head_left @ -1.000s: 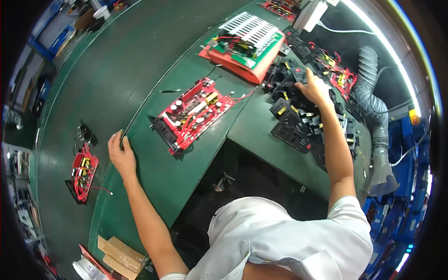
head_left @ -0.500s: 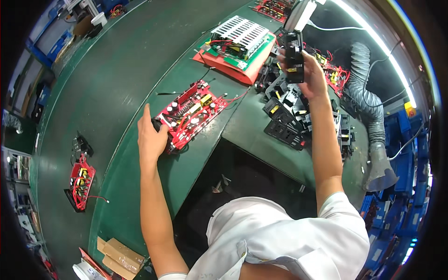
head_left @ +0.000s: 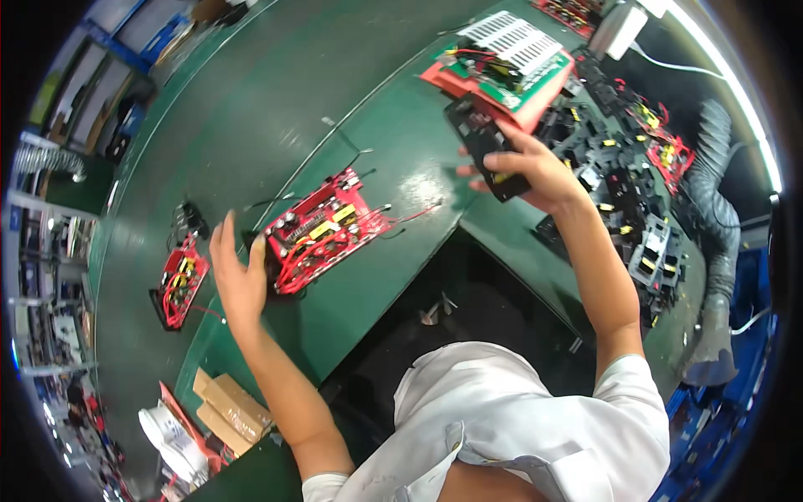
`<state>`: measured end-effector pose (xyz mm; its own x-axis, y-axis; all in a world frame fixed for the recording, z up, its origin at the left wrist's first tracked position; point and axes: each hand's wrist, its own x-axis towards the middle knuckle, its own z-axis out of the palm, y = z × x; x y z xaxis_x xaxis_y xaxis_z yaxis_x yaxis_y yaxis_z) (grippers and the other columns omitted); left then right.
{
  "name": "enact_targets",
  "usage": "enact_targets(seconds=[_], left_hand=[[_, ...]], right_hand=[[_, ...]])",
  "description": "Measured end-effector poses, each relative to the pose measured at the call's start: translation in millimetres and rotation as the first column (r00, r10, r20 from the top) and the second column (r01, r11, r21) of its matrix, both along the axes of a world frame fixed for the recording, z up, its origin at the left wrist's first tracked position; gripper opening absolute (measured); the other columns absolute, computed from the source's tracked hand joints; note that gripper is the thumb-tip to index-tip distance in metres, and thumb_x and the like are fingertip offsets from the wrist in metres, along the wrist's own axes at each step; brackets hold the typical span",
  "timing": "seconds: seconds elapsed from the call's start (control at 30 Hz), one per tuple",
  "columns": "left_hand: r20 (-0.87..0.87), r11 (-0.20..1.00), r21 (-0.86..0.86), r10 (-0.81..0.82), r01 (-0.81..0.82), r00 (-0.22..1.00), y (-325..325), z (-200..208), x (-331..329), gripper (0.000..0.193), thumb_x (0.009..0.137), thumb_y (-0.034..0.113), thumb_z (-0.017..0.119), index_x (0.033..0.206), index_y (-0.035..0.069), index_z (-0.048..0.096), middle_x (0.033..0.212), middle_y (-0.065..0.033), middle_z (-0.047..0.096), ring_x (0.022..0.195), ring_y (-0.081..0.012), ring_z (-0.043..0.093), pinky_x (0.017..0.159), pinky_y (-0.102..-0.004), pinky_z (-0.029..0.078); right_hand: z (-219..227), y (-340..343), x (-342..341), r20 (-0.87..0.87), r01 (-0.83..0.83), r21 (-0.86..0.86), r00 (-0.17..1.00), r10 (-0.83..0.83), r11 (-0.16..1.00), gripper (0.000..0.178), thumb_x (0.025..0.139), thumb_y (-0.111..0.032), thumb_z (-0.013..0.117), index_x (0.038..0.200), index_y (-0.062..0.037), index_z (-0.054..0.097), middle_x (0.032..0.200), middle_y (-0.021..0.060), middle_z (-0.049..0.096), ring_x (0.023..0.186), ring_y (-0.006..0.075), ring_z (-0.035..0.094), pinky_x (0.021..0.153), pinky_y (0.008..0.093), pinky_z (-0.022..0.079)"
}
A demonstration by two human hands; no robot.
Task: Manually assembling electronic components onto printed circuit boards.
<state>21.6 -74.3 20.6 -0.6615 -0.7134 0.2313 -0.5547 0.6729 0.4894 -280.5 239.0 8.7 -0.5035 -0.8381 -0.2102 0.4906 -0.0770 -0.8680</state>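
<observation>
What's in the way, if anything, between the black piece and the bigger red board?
Nothing big that shows. Between the black piece in the right hand and the bigger red board is green tabletop, with just some thin wires sticking out from the board.

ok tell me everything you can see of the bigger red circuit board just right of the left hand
The red circuit board lies aslant on the green worktop, component side up. It carries yellow blocks, round pale-topped components and red wires bunched toward its lower left. Thin leads trail off its right end. A dark, plastic-looking piece sits at its left end, beside the left hand; whether the thumb touches it is unclear.
</observation>
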Motion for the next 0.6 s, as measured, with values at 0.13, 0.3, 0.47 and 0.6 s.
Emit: enact_targets(seconds=[0.13,0.3,0.47,0.6], left_hand=[[-0.549,0.684,0.512,-0.204,0.519,0.811,75.1,17.7,-57.4,0.066,0.085,0.007,0.074,0.145,0.011,0.048,0.147,-0.0099,0.044,0.127,-0.0245,0.052,0.102,-0.0374,0.048],[-0.444,0.353,0.69,-0.484,0.633,0.754,86.2,-8.1,-63.0,0.045,0.089,0.0,0.068,0.133,-0.001,0.058,0.124,-0.0071,0.064,0.114,-0.0163,0.06,0.099,-0.0328,0.048],[-0.562,0.29,0.809,0.132,0.511,0.816,106.2,-36.1,-66.0,0.023,0.093,0.005,0.066,0.116,0.003,0.066,0.105,-0.0026,0.066,0.089,-0.0106,0.063,0.08,-0.0285,0.054],[-0.56,0.116,0.818,0.383,0.563,0.735,129.1,-45.6,-102.2,0.025,0.096,0.015,0.067,0.119,0.005,0.063,0.102,-0.0016,0.065,0.091,-0.0101,0.064,0.081,-0.03,0.055]], right_hand=[[12.5,-22.5,35.1,-0.125,-0.495,0.188,0.845,0.521,0.848,0.056,0.088,-0.002,0.066,0.14,0.0021,0.047,0.121,0.0129,0.066,0.104,0.0203,0.067,0.089,0.0329,0.055],[5.7,-39.1,60.4,0.037,-0.68,0.082,0.733,0.68,0.728,0.06,0.091,-0.005,0.065,0.144,0.0026,0.041,0.128,0.0167,0.06,0.105,0.0244,0.068,0.091,0.0338,0.055],[-3.4,-20.5,25.1,0.26,-0.49,-0.176,0.813,0.52,0.854,0.1,0.083,-0.033,0.08,0.154,0.0042,0.02,0.138,0.0275,0.052,0.119,0.0438,0.06,0.094,0.0488,0.056],[-26.1,-37.5,49.7,0.039,-0.127,-0.23,0.989,0.14,0.965,0.095,0.084,-0.029,0.08,0.156,-0.0047,0.023,0.144,0.0218,0.049,0.132,0.0347,0.05,0.108,0.0502,0.043]])
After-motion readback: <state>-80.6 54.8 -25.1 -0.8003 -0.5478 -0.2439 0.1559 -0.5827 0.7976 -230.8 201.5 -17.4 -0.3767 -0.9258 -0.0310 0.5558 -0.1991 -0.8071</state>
